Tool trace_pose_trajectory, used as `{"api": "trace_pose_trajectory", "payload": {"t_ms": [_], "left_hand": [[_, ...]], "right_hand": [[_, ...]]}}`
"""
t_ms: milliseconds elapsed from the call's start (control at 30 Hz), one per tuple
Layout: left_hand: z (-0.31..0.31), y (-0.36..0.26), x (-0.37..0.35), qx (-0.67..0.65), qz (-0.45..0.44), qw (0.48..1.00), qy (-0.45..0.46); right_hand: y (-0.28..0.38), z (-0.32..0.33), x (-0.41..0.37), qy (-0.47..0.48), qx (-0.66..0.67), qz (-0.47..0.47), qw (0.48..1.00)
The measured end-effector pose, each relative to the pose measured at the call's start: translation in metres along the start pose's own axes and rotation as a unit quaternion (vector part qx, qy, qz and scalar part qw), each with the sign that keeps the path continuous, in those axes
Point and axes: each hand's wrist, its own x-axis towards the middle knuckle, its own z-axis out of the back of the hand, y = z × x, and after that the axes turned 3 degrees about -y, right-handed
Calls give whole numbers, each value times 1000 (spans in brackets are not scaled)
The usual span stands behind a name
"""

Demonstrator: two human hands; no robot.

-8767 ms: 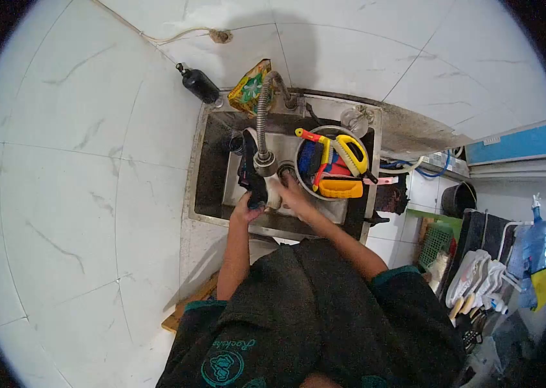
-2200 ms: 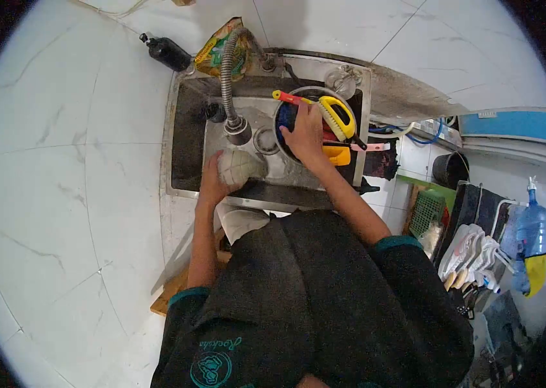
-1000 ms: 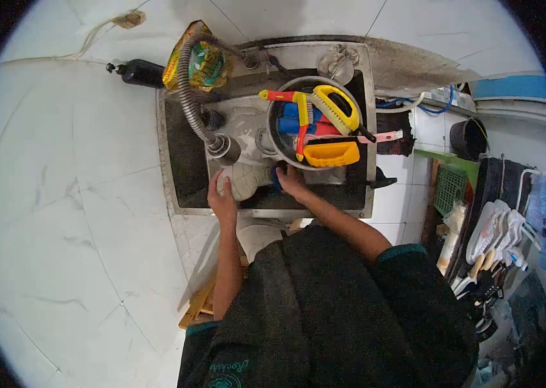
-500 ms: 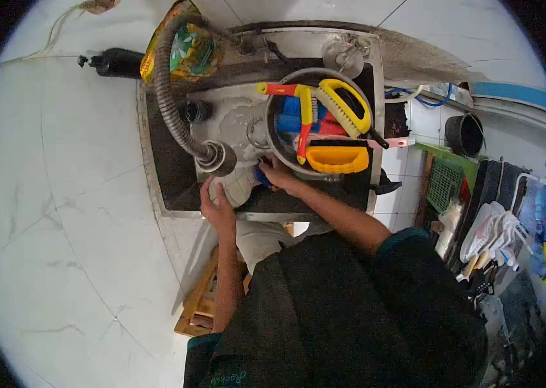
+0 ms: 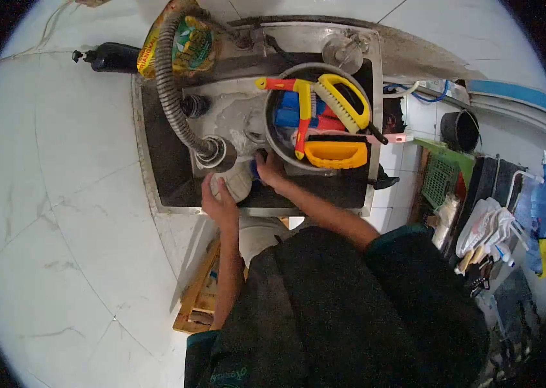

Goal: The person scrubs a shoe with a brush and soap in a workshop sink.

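Note:
Low in the sink, my left hand (image 5: pixel 220 202) is closed on the near edge of a pale, flattish, rounded object (image 5: pixel 239 183) whose kind I cannot make out. My right hand (image 5: pixel 270 172) is closed around a small dark-blue thing (image 5: pixel 255 172), mostly hidden by the fingers, against the right side of the pale object. Just above them hangs the round head of a flexible tap (image 5: pixel 219 155). Beside my right hand stands a metal basin (image 5: pixel 274 147) holding a yellow-and-black brush (image 5: pixel 344 105), a red-and-yellow brush (image 5: pixel 303 116) and an orange-handled brush (image 5: pixel 336 154).
The steel sink (image 5: pixel 266 211) has foamy water in it and a small dark round item (image 5: pixel 193 105) at left. Behind it stand a yellow-green pouch (image 5: pixel 192 48) and a black bottle (image 5: pixel 115 58). At right are a black bucket (image 5: pixel 460 131) and a green crate (image 5: pixel 440 181).
My right hand has shifted slightly left and up with the blue thing, along the pale object. My left hand keeps its hold. The whole view has moved a little.

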Motion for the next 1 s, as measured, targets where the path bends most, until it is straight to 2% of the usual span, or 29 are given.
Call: {"api": "trace_pose_trajectory", "payload": {"t_ms": [33,100,200,233,267,333,400,433,467,533,567,667,733,800,900,967,1000], "left_hand": [[-4,3,0,11,-12,1000,-15],[-4,10,1,40,-38,998,-35],[-2,4,-5,34,-13,999,-3],[-7,4,-1,24,-8,999,-19],[-9,6,3,17,-6,999,-31],[0,7,-4,11,11,1000,-21],[-2,3,0,-13,20,1000,-1],[-5,12,3,37,-31,998,-26],[-7,16,8,6,-21,999,-25],[1,10,3,-45,13,999,-7],[2,3,3,-29,18,999,-11],[1,26,13,11,4,1000,-12],[1,16,12,55,5,998,-18],[0,12,15,62,5,998,-19],[-1,23,17,40,1,999,-12],[-2,29,13,48,1,999,-16],[-5,23,14,38,5,999,-18]], "right_hand": [[-12,-16,11,-76,-30,66,995],[-32,-34,4,-131,-172,146,965],[-18,-11,15,-109,-127,108,980],[-24,-28,25,-179,-141,143,963],[-38,-44,24,-173,-107,217,955],[-41,-55,-1,-83,-94,246,961],[-38,-52,8,-184,-76,283,938],[-32,-52,14,-229,-64,306,922],[-33,-57,12,-161,-64,306,936],[-21,-55,-44,-19,-62,281,957],[-22,-48,-32,-34,-80,292,953],[-38,-42,37,-188,-118,258,940],[-31,-32,47,-163,-163,206,951],[-30,-33,42,-180,-156,232,943],[-71,-48,50,-267,-139,360,883],[-64,-24,58,-165,-217,239,932],[-48,-23,48,-168,-233,217,933]]}}
